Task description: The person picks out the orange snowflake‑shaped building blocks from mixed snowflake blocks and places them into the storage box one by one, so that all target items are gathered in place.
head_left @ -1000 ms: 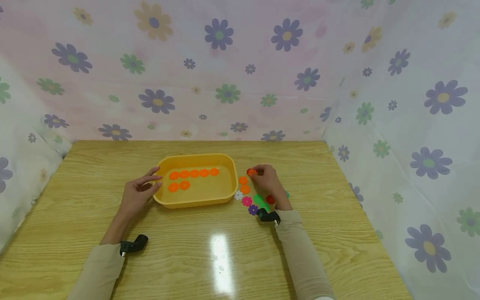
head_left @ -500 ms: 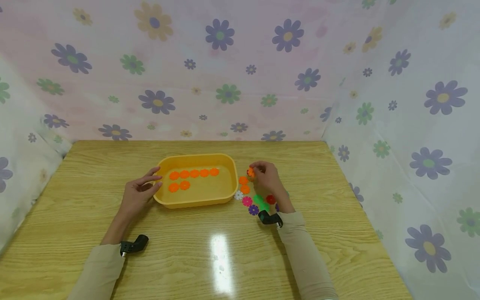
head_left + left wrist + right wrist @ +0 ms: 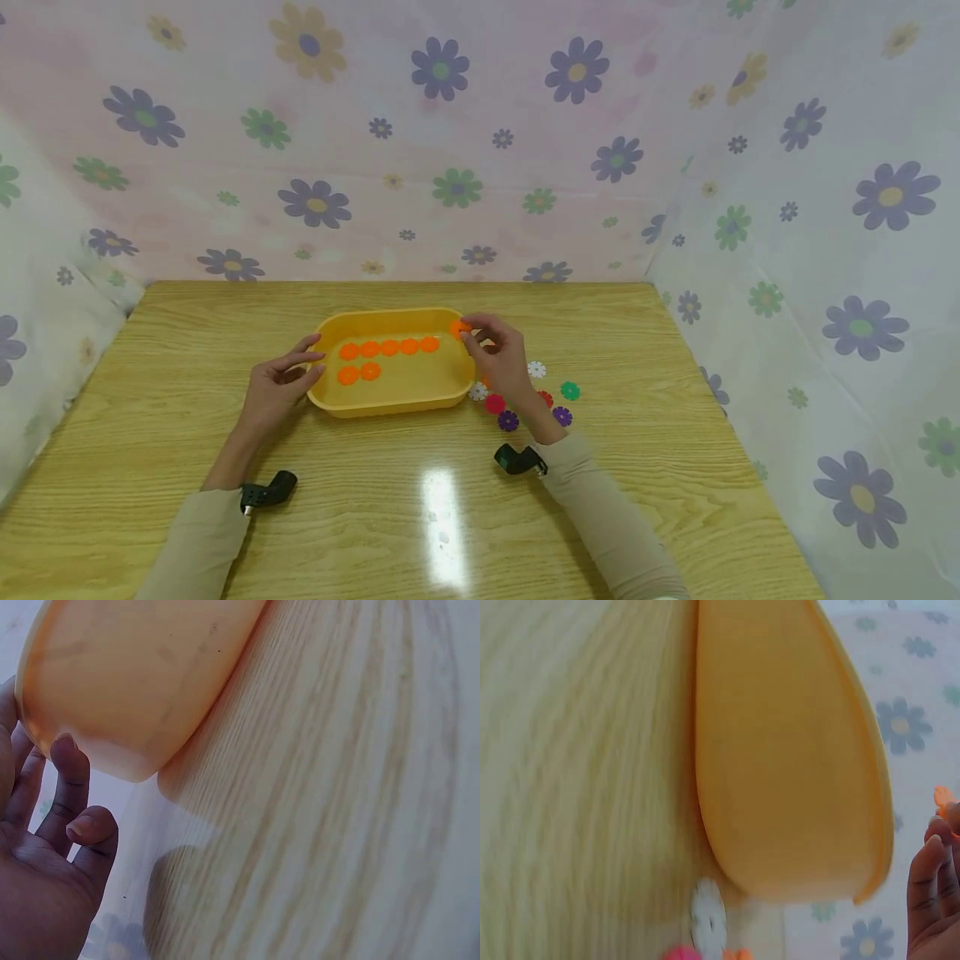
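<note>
Seven orange discs (image 3: 388, 347) in tray (image 3: 390, 403)

Orange piece (image 3: 457, 328) pinched in the right hand (image 3: 498, 358), hovering over a yellow-orange tray (image 3: 390, 402) that carries rows of matching orange discs (image 3: 388, 347). The worktop (image 3: 450, 508) shows pale, honey-coloured wood grain. At the hand's 3 o'clock lies a white flower piece (image 3: 536, 368); toward 5 o'clock sit green (image 3: 570, 390), purple (image 3: 562, 416) and pink (image 3: 494, 404) ones. The backdrop (image 3: 450, 125) is pinkish-white, scattered with purple, green and yellow flowers. Both sleeves (image 3: 600, 517) are beige.
</note>
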`<move>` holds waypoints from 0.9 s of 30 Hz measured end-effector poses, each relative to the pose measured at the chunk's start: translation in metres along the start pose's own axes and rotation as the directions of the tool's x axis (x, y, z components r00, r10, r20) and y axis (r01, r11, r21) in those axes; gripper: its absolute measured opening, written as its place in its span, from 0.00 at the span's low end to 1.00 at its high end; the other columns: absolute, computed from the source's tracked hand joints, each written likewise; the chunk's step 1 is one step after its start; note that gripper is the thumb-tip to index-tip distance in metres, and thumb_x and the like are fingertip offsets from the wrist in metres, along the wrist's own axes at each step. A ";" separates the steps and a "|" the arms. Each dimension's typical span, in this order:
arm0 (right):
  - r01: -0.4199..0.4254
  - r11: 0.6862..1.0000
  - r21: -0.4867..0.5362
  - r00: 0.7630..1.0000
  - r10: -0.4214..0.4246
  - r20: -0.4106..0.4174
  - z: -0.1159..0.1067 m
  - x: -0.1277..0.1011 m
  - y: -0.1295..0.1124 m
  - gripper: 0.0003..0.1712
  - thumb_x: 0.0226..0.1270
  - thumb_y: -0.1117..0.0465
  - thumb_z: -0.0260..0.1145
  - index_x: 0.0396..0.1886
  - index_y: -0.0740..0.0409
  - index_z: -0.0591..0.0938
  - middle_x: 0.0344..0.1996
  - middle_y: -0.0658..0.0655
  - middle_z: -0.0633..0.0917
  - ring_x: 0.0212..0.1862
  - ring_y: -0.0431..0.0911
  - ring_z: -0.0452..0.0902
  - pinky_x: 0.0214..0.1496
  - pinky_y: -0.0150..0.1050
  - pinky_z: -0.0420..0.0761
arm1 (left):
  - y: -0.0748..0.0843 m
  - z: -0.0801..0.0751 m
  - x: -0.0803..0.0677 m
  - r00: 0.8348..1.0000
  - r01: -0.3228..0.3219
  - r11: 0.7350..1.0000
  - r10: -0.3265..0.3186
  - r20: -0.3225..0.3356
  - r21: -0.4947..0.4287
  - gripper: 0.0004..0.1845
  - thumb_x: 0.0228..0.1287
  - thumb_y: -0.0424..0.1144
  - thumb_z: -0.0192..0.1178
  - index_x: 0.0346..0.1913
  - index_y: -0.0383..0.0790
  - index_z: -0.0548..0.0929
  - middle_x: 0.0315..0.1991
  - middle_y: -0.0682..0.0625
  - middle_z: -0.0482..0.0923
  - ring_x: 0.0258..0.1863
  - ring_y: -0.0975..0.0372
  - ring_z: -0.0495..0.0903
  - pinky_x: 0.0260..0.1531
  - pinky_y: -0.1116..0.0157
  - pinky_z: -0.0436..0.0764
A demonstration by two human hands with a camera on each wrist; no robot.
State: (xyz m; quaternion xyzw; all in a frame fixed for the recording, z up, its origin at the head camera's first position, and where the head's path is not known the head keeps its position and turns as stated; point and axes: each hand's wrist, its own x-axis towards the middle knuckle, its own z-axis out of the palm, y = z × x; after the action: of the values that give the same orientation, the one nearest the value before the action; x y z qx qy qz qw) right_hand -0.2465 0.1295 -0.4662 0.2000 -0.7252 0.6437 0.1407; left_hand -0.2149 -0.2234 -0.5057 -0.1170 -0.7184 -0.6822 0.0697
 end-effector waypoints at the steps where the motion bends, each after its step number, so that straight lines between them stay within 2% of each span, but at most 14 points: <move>1: -0.007 1.000 0.015 1.000 0.007 0.012 0.005 -0.002 -0.002 0.11 0.70 0.74 0.65 0.50 0.72 0.84 0.42 0.72 0.85 0.31 0.37 0.77 0.26 0.26 0.76 | 0.000 0.000 0.000 1.000 0.000 1.000 0.000 -0.001 0.001 0.14 0.70 0.27 0.63 0.53 0.19 0.82 0.67 0.54 0.78 0.66 0.77 0.71 0.49 0.78 0.78; 6: -0.019 0.997 0.077 0.996 0.012 0.085 0.022 -0.008 -0.004 0.14 0.69 0.74 0.66 0.52 0.73 0.84 0.44 0.73 0.84 0.29 0.43 0.76 0.24 0.33 0.78 | 0.001 0.001 0.000 1.000 -0.005 1.000 0.005 -0.005 0.008 0.15 0.69 0.27 0.63 0.53 0.17 0.81 0.67 0.54 0.78 0.66 0.76 0.72 0.48 0.78 0.79; 9: -0.025 0.997 0.078 0.993 0.015 0.119 0.028 -0.010 -0.003 0.14 0.69 0.74 0.67 0.53 0.72 0.84 0.44 0.72 0.84 0.29 0.44 0.77 0.25 0.37 0.81 | 0.001 0.002 0.001 1.000 -0.007 1.000 0.007 -0.005 0.018 0.15 0.69 0.27 0.63 0.53 0.17 0.81 0.66 0.56 0.78 0.66 0.76 0.73 0.48 0.78 0.79; 15: -0.073 0.997 0.013 0.986 0.070 0.154 0.033 -0.008 -0.007 0.15 0.69 0.71 0.67 0.54 0.68 0.85 0.46 0.66 0.86 0.30 0.40 0.79 0.28 0.36 0.83 | 0.000 0.001 0.001 1.000 0.003 1.000 -0.003 -0.004 0.003 0.15 0.69 0.28 0.64 0.53 0.18 0.82 0.67 0.56 0.78 0.66 0.77 0.73 0.48 0.78 0.79; 21: -0.109 0.993 -0.055 0.972 0.118 0.203 0.040 -0.003 -0.013 0.16 0.71 0.69 0.67 0.57 0.65 0.84 0.49 0.65 0.86 0.34 0.53 0.83 0.31 0.47 0.86 | 0.000 0.000 0.001 1.000 0.004 1.000 -0.004 -0.010 -0.002 0.14 0.69 0.27 0.64 0.53 0.18 0.82 0.66 0.58 0.79 0.65 0.76 0.73 0.47 0.78 0.79; 27: -0.112 0.989 -0.092 0.952 0.134 0.276 0.054 0.004 -0.015 0.15 0.73 0.68 0.65 0.57 0.67 0.83 0.46 0.66 0.86 0.35 0.60 0.84 0.30 0.39 0.85 | -0.001 0.001 0.001 1.000 -0.004 1.000 0.004 -0.006 -0.016 0.14 0.69 0.26 0.63 0.52 0.17 0.82 0.65 0.58 0.79 0.65 0.76 0.74 0.48 0.78 0.79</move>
State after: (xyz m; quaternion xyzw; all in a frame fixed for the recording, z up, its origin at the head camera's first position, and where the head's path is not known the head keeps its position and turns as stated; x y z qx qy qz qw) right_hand -0.2399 0.0746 -0.4579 0.2385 -0.7726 0.5884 0.0033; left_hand -0.2156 -0.2226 -0.5066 -0.1171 -0.7123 -0.6882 0.0723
